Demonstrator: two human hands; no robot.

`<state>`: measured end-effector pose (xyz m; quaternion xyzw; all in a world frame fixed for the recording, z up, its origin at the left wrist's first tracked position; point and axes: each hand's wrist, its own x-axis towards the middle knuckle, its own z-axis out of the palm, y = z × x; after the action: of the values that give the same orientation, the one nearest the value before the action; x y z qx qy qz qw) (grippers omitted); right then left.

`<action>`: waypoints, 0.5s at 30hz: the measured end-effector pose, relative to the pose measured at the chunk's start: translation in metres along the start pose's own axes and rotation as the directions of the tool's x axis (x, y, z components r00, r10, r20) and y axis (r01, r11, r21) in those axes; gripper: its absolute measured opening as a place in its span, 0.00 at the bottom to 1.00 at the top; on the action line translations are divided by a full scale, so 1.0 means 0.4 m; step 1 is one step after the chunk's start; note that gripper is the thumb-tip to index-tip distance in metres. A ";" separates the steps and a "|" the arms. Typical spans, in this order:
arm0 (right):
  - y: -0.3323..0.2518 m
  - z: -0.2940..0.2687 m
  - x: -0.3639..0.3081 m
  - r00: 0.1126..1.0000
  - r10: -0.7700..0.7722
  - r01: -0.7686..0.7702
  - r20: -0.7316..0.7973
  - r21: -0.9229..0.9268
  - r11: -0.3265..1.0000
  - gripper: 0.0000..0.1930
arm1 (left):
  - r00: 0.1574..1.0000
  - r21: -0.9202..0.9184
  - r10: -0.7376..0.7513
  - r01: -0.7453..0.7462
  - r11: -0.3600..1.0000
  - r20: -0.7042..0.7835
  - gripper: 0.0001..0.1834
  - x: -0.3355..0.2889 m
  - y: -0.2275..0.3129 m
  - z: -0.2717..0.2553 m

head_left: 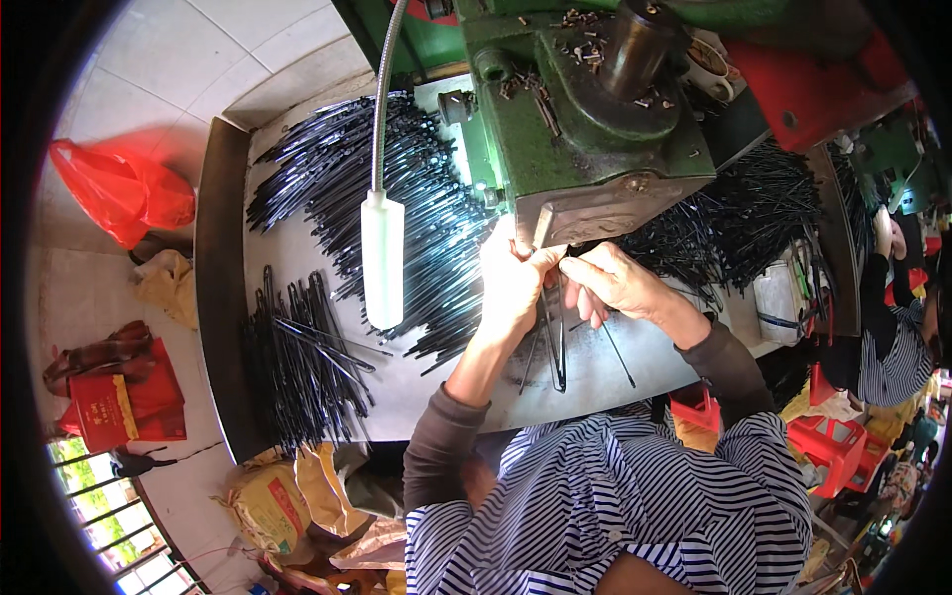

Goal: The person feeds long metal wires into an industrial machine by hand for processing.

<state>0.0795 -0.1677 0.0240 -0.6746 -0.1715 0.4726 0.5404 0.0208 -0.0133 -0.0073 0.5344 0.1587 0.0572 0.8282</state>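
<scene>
Both hands meet under the front of a green press machine (585, 129), in the light of a lamp. My left hand (511, 283) is closed, with thumb and fingertips pinched at the metal block on the machine's underside; what lies right at its fingertips is hard to make out. Just right of it, my right hand (617, 283) is closed around thin black metal rods (561, 347), which slant down toward the table's near edge. Their upper ends are hidden by the fingers and the machine.
A large pile of black rods (377, 198) covers the table (446, 397) at left, with a smaller bundle (307, 357) nearer me. More rods (744, 218) lie at right. A white lamp (383, 263) hangs over the left pile. Another person (892, 357) works at far right.
</scene>
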 end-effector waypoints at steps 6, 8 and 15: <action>-0.011 0.000 -0.005 1.000 0.005 -0.006 -0.020 -0.021 1.000 0.23 | 0.998 -0.039 0.055 -0.056 0.998 -0.017 0.11 -0.012 0.036 0.030; -0.014 -0.003 0.003 1.000 0.008 -0.009 -0.018 -0.023 1.000 0.23 | 0.998 -0.017 0.059 -0.059 0.998 -0.011 0.12 -0.001 0.028 0.020; -0.020 -0.002 0.003 0.998 0.001 -0.006 -0.060 -0.082 0.997 0.22 | 0.996 0.012 0.073 -0.073 0.997 -0.047 0.12 -0.001 0.019 0.025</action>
<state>0.0829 -0.1643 0.0306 -0.7105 -0.1733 0.4456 0.5162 0.0244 -0.0188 0.0033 0.5427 0.1588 0.0992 0.8188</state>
